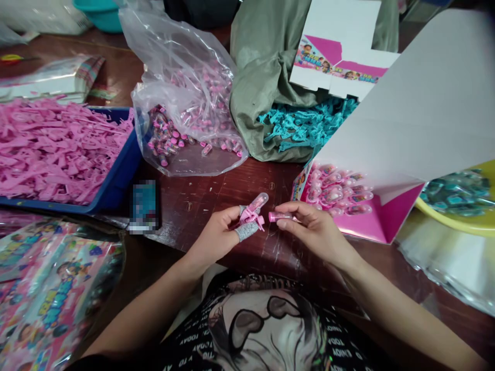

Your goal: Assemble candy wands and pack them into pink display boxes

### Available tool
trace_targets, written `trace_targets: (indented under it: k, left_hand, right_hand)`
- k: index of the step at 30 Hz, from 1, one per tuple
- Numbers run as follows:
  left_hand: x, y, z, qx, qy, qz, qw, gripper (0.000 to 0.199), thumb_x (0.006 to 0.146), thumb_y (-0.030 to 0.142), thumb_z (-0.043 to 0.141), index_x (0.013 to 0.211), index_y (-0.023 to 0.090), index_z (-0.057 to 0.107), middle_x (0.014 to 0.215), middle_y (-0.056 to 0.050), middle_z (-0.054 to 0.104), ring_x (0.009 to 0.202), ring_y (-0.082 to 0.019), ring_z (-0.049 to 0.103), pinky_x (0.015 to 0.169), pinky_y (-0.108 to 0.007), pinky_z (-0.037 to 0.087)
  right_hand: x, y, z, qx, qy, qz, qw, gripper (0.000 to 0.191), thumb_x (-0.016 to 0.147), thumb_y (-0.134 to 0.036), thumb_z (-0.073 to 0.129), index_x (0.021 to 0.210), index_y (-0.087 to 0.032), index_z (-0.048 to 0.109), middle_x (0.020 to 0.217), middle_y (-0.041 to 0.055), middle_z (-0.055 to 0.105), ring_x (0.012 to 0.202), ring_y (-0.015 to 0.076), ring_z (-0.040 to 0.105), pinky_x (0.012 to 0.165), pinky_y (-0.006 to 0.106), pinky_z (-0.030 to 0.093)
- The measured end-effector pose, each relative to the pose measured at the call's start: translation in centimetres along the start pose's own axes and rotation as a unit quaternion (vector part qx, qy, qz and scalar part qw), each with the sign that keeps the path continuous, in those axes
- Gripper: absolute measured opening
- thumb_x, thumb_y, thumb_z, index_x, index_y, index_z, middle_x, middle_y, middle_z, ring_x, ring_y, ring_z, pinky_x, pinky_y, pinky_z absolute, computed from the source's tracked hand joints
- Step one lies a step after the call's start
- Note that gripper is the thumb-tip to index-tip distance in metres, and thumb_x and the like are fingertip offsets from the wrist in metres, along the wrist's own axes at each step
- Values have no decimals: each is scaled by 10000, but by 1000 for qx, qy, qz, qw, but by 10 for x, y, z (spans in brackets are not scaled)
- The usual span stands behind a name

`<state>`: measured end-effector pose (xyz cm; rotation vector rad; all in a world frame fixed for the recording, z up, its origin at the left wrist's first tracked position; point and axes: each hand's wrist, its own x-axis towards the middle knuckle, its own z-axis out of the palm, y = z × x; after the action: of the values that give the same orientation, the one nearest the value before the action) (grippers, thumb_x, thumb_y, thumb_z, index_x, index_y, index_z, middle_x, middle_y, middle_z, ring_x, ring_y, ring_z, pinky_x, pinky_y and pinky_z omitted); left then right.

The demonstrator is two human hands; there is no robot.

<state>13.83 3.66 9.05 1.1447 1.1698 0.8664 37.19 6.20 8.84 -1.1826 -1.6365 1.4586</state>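
My left hand (226, 230), with grey wraps on its fingers, is closed on a pink plastic toy (251, 215) that has a clear rounded capsule pointing up and right. Just to the right, my right hand (309, 224) pinches a small clear tube with a pink cap (275, 216), the cap facing the toy. A small gap shows between the two. Right of my hands, an open display box (400, 208) holds several pink toys with clear capsules (334, 193).
A blue tray (131, 154) of pink parts is at the left. Behind are a clear bag (185, 167) of small tubes and a grey-green sack (251, 103) of teal parts. A phone (144, 206) lies near the tray; a yellow basin (456, 224) is right.
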Motion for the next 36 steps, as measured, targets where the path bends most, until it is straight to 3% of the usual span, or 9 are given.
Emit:
trace_targets:
  k: [8, 14, 18, 21, 23, 25, 29, 33, 36]
  left_hand:
    - [-8, -5, 10, 130, -9, 47, 990, 270, 888, 304, 694, 1144, 231, 741, 1030, -17, 775, 936, -194, 705, 873, -325, 540]
    - [-15, -3, 11, 200, -9, 90, 976, 296, 900, 301, 680, 1186, 242, 729, 1102, -27, 773, 954, -198, 721, 885, -328, 551]
    - [-14, -5, 7, 156, -15, 62, 986, 301, 890, 305, 697, 1181, 236, 728, 1105, -18, 777, 985, -206, 727, 892, -329, 566]
    - [-14, -4, 7, 157, -27, 67, 985, 336, 891, 301, 703, 1224, 261, 713, 1185, -12, 756, 1033, -205, 722, 938, -334, 560]
    - [-14, -1, 9, 165, -38, 76, 983, 358, 901, 291, 693, 1259, 282, 695, 1233, -5, 737, 1072, -199, 713, 977, -336, 551]
    - [-15, 3, 11, 178, -39, 86, 979, 357, 904, 298, 691, 1262, 292, 693, 1216, 1, 745, 1072, -194, 716, 980, -334, 556]
    - [-13, 11, 20, 209, -42, 119, 970, 332, 881, 296, 717, 1213, 283, 718, 1136, -2, 772, 984, -194, 741, 900, -325, 590]
    - [-4, 15, 36, 242, -66, 191, 949, 341, 891, 251, 695, 1231, 265, 711, 1125, -30, 766, 981, -202, 732, 883, -336, 587]
    - [2, 18, 56, 274, -88, 224, 931, 306, 906, 237, 668, 1208, 251, 716, 1019, -39, 765, 883, -194, 727, 784, -327, 590]
  right_hand:
    - [0, -8, 2, -164, -64, -191, 966, 209, 976, -279, 597, 1165, -236, 676, 1103, 66, 699, 1016, 180, 672, 917, 352, 549]
    - [-9, -9, 5, -142, -97, -26, 985, 309, 1014, -442, 491, 1000, -195, 675, 766, 12, 650, 699, 143, 626, 645, 298, 527]
    - [-18, -6, 4, -80, -93, -11, 992, 465, 919, -458, 650, 1300, -214, 541, 983, 38, 690, 751, 139, 636, 648, 284, 534]
    - [-21, -5, 1, -92, -84, 21, 992, 300, 953, -483, 585, 1032, -196, 620, 829, 18, 681, 621, 114, 602, 562, 264, 494]
    - [-23, -6, -1, -121, -84, 47, 988, 398, 1002, -512, 475, 821, -192, 629, 668, -1, 641, 529, 99, 561, 527, 261, 462]
    - [-27, -10, -4, -142, -68, 37, 987, 424, 1014, -512, 443, 857, -190, 669, 681, 8, 663, 529, 100, 562, 534, 264, 461]
    - [-38, -22, -11, -118, -5, -50, 992, 490, 885, -464, 689, 1294, -211, 601, 1051, 59, 725, 668, 119, 619, 610, 276, 518]
    - [-51, -24, -24, -105, 24, -60, 992, 249, 929, -431, 647, 974, -199, 725, 867, 22, 736, 722, 131, 643, 678, 278, 525]
    - [-63, -18, -37, -89, 27, -50, 994, 393, 853, -467, 737, 1148, -210, 696, 979, 38, 751, 747, 145, 662, 687, 291, 550]
